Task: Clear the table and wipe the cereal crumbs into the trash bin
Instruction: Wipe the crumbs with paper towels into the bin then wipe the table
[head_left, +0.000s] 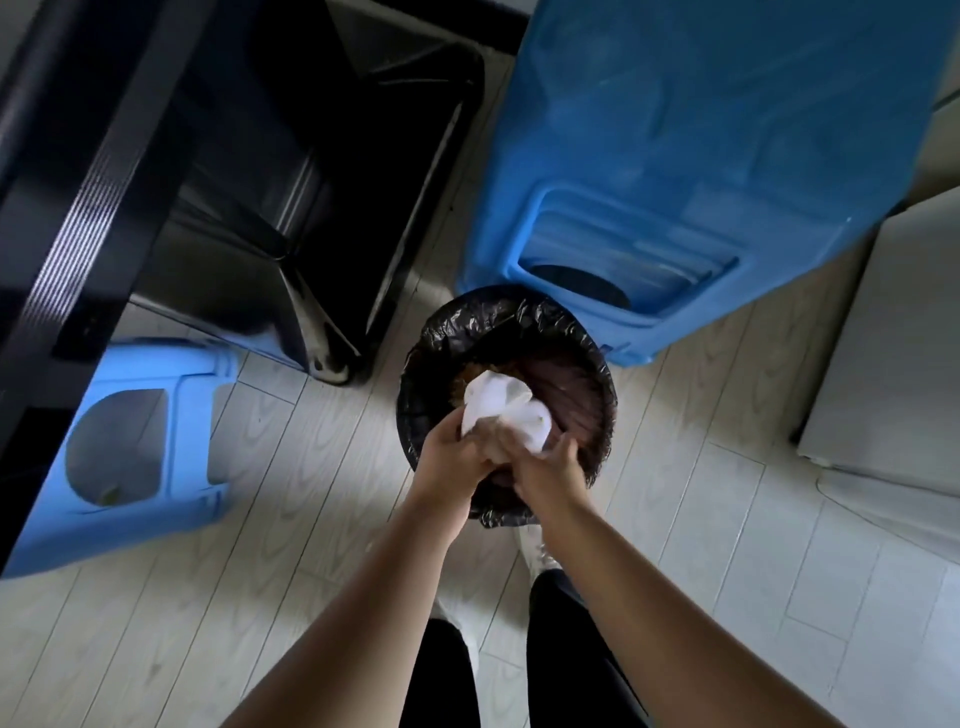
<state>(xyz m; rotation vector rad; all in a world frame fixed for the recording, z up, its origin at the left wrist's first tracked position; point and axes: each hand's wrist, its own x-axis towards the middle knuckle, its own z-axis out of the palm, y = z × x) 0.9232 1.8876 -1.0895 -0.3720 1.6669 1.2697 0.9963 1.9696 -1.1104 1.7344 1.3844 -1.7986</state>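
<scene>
View from the head camera, looking straight down. I see both hands meet at the centre of the frame. The left hand (452, 457) and the right hand (545, 462) are pressed close together. The fingers of each are curled round the gathered near end of a white cloth (506, 410), which neither hand releases.

The cloth is bunched into a wad and hangs directly over the open mouth of the trash bin (415, 395), inside its black-lined rim. The gathered end sits in the hands, and the loose, bulging end points toward the upper part of the frame and the bin's centre. Its long axis, weak in so crumpled a thing, I judge to run from lower frame to upper frame.

The bin is round, so it has no long axis, and its mouth faces up at the camera. It lies just beyond and beneath the hands, and neither hand is clearly nearer. Brownish matter shows inside; I cannot tell whether it is cereal.

The coming move, as I judge it, turns on this vertical alignment: anything shaken loose should fall within the rim. A blue stool (156, 358) stands at left and a blue container (701, 156) at upper right.
</scene>
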